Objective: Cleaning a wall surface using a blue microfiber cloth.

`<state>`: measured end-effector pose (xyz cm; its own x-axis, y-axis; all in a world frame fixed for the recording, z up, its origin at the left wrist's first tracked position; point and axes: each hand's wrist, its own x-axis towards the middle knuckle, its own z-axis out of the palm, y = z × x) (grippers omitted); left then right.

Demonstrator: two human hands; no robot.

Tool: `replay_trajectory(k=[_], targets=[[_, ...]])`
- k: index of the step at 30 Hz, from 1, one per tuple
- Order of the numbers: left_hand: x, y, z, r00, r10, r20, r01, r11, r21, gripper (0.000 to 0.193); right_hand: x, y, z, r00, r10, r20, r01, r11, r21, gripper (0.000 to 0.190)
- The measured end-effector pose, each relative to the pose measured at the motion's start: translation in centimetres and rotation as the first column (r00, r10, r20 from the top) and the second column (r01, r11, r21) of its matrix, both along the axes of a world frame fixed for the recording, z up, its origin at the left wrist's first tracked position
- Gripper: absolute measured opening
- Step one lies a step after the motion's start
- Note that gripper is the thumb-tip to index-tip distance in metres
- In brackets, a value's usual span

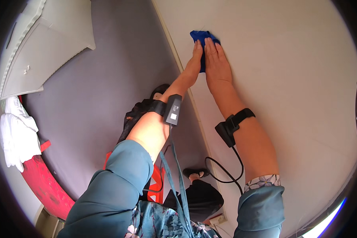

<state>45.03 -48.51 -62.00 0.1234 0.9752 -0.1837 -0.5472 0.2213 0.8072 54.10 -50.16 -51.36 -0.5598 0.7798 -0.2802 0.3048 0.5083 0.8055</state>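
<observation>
A blue cloth [203, 61] lies against the white wall near the top centre. My left hand [196, 61] is on its left edge, fingers pointing up and close together. Beside it my right hand [217, 61] lies flat with its fingers over the cloth's right part, pressing it to the wall. Neither palm shows, so whether the fingers grip any fabric cannot be seen. Black strapped devices with cables sit on my left forearm [172, 110] and my right forearm [226, 131].
A skirting edge [174, 53] divides wall from grey floor [86, 119]. A pale cabinet [56, 50] stands upper left, with white cloth [19, 134] over a red patterned object [47, 184] below. Part of a red stool [157, 181] shows beneath me. A wall socket [217, 219] sits low.
</observation>
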Motion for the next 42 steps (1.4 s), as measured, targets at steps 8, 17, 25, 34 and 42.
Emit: replay_trajectory(k=[8,17,25,34,42], targets=[[7.5,-8.7,-1.8,0.951,-0.066,0.303,0.156,0.946,-0.283,0.087,5.0,-6.8,-3.0,0.994,-0.022,0.111,0.046,0.977,-0.21,0.066],[17.6,-27.8,-0.5,0.768,-0.227,0.599,0.571,0.665,-0.48,0.058,15.2,-23.9,1.8,0.925,-0.015,0.379,0.215,0.843,-0.494,0.057],[18.9,-27.9,0.1,0.742,-0.071,0.667,0.564,0.604,-0.564,0.051,16.9,-24.0,2.3,0.897,0.114,0.428,0.134,0.852,-0.506,0.059],[9.4,-11.3,-4.7,0.86,0.167,0.482,0.062,0.903,-0.425,0.063,7.1,-8.0,-7.2,0.965,0.051,0.257,0.048,0.93,-0.363,0.06],[5.0,-5.8,-3.2,0.899,0.213,0.384,-0.128,0.964,-0.235,0.074,1.4,-2.6,-6.0,0.998,0.016,0.06,0.001,0.962,-0.274,0.061]])
